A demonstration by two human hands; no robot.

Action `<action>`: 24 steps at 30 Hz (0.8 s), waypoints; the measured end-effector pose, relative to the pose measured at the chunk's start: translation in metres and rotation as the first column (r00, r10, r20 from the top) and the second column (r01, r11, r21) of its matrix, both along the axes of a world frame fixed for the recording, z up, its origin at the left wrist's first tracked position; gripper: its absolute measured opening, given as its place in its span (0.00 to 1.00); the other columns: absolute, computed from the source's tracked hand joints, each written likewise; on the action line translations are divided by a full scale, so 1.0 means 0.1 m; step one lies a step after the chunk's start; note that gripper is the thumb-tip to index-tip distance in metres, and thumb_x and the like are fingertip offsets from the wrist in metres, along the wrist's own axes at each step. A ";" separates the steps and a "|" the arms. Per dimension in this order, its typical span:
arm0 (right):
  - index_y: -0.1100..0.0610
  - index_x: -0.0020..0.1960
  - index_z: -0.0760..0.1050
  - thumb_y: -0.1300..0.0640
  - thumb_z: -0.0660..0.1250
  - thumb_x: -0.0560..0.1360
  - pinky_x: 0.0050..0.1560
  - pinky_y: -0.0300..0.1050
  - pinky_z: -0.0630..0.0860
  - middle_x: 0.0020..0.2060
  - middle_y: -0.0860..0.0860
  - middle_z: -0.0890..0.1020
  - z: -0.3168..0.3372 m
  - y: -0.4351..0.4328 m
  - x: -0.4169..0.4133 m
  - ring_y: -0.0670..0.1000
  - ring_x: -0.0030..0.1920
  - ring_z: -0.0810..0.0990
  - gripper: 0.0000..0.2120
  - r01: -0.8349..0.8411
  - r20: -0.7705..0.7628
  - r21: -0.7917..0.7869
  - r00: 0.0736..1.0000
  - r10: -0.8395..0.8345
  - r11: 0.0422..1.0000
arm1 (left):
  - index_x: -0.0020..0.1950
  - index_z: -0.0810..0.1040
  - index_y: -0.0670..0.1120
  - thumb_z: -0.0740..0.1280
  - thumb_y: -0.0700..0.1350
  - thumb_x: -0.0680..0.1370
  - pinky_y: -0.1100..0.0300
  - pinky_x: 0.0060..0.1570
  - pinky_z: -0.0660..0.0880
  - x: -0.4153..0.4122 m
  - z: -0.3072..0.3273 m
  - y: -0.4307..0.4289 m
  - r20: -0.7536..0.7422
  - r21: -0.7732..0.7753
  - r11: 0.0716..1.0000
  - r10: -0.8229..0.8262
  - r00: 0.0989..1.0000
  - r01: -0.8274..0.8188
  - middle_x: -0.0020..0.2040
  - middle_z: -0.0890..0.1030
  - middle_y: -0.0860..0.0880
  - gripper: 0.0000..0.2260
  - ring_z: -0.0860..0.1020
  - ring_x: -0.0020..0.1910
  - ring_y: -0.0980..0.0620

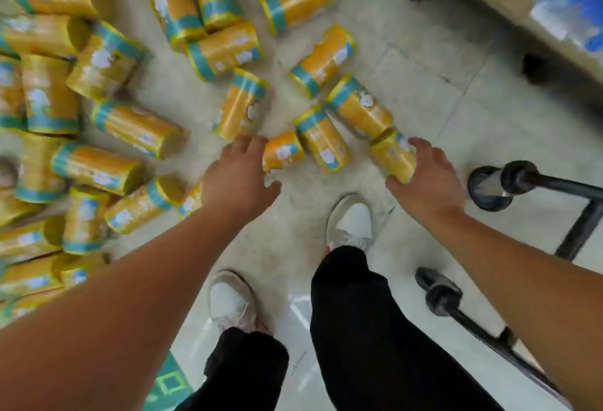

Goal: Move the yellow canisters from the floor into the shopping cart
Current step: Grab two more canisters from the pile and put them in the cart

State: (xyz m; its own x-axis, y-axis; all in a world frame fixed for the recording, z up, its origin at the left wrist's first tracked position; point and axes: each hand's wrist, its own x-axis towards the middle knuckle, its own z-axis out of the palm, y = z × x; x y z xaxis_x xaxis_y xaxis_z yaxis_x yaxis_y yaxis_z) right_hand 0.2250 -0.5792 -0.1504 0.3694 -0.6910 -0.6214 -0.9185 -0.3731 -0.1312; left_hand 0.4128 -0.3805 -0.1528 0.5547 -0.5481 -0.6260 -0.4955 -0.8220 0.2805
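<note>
Yellow stock: yellow cylindrical canisters with teal bands were strewn on their sides across the pale tiled floor. Over twenty were counted, but the blurred left heap prevented an exact figure.
Right hand: fingers and thumb were wrapped round one canister, held low at the floor.
Left hand: fingers were curved over a neighbouring canister with the thumb spread beneath. Whether a hold was made cannot be told.
Cart: only the black tubular shopping cart frame and two wheels were shown, at the right. The basket was out of view.
Progress: the task was judged far from complete. No canister was seen loaded, and nearly all the stock lay on the floor.
</note>
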 end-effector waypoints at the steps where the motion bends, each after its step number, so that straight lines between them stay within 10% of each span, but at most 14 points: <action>1: 0.49 0.75 0.60 0.50 0.70 0.72 0.58 0.55 0.73 0.67 0.56 0.71 -0.22 -0.06 -0.03 0.62 0.66 0.71 0.35 0.004 -0.006 0.005 1.000 -0.004 1.000 | 0.71 0.65 0.49 0.72 0.52 0.70 0.45 0.55 0.72 -0.02 -0.23 -0.04 0.010 0.018 1.000 -0.009 1.000 0.009 0.66 0.70 0.45 0.32 0.70 0.65 0.40; 13: 0.47 0.74 0.58 0.50 0.72 0.72 0.51 0.51 0.69 0.65 0.54 0.72 -1.27 -0.35 -0.18 0.60 0.63 0.72 0.36 0.088 -0.093 0.012 0.992 -0.087 0.996 | 0.69 0.65 0.53 0.75 0.49 0.67 0.44 0.48 0.73 -0.10 -1.25 -0.21 0.060 0.132 0.991 -0.036 0.998 0.028 0.61 0.74 0.46 0.33 0.72 0.61 0.41; 24: 0.43 0.70 0.61 0.45 0.73 0.68 0.48 0.50 0.71 0.61 0.49 0.76 -0.04 -0.04 0.02 0.57 0.60 0.76 0.35 0.331 0.125 0.038 0.935 -0.333 0.943 | 0.65 0.65 0.60 0.75 0.56 0.63 0.44 0.53 0.76 -0.05 0.09 -0.28 -0.120 -0.077 0.924 0.363 0.924 -0.373 0.57 0.79 0.52 0.34 0.78 0.57 0.43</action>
